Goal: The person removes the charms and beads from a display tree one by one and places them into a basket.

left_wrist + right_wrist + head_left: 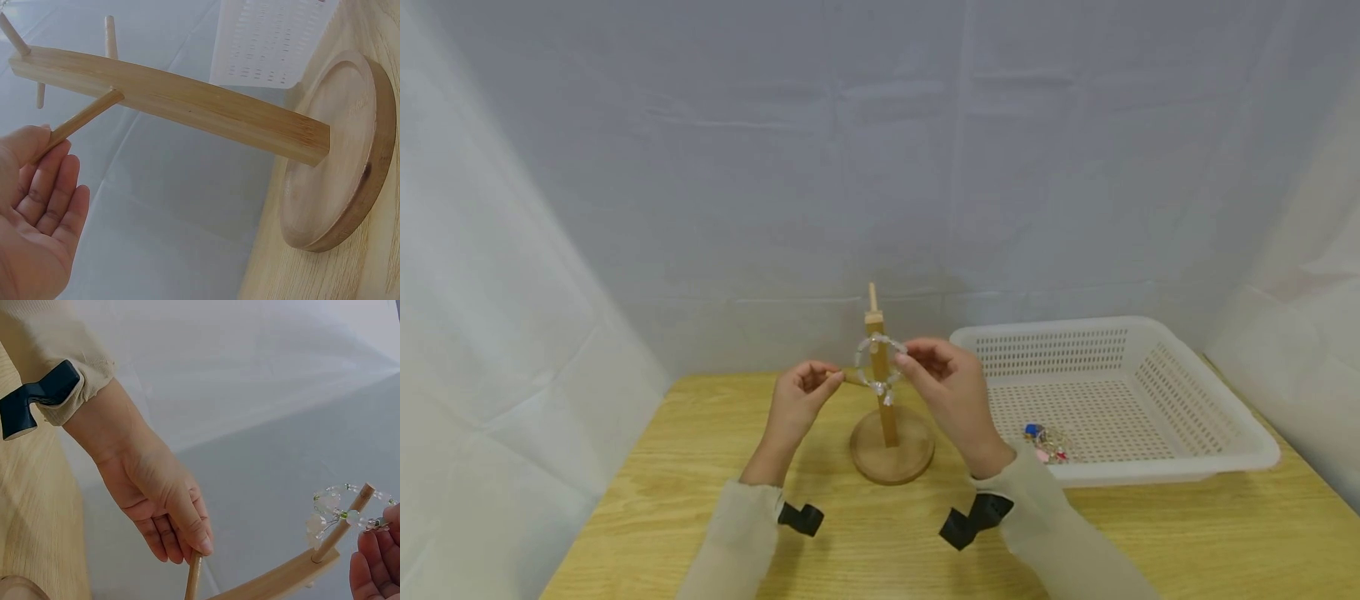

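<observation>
A wooden stand point(887, 425), a post with several short pegs on a round base point(889, 468), stands upright on the table. My left hand point(797, 404) pinches the end of one side peg point(84, 120) between thumb and forefinger, other fingers loosely bent. A bracelet point(353, 517) of clear and pale beads with small green ones and pale charms is pinched at one side by my right hand point(955, 392). In the right wrist view its loop is around an upper peg point(340, 530), whose tip pokes out past the beads.
A white perforated basket point(1120, 475) sits on the table to the right, with a small pile of colourful jewellery point(1051, 446) in its near left corner. White cloth point(820, 167) hangs behind and on both sides. Black wrist cameras point(973, 521) are strapped on both wrists.
</observation>
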Available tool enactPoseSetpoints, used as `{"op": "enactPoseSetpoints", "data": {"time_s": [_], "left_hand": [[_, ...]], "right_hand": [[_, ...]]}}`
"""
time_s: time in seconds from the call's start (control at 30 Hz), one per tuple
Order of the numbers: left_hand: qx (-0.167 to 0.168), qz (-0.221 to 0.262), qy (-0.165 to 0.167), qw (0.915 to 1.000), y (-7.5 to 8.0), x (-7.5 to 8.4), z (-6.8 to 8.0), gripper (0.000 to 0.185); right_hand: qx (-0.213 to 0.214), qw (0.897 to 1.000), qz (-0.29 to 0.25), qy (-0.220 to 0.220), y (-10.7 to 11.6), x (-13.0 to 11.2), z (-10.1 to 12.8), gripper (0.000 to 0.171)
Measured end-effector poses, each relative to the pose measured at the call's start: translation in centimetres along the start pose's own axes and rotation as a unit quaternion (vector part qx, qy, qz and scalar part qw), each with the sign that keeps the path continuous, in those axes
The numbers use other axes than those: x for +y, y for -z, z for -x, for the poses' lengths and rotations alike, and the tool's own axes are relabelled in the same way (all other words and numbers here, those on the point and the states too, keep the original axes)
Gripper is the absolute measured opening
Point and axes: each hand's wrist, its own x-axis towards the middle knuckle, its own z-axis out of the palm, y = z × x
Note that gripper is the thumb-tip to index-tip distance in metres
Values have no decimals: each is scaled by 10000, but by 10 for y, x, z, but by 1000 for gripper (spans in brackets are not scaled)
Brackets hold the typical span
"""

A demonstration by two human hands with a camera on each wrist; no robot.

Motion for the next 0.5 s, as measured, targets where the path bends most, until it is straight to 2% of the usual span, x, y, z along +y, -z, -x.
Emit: {"op": "enactPoseSetpoints", "data": {"time_s": [0.3,0.5], "left_hand": [[19,26,69,10000,0,0,0,18],[4,35,84,10000,0,-1,0,17]], "right_hand": [[151,9999,-60,-31,7,-5,6,16],[173,9993,-315,76,9,-6,7,13]]}}
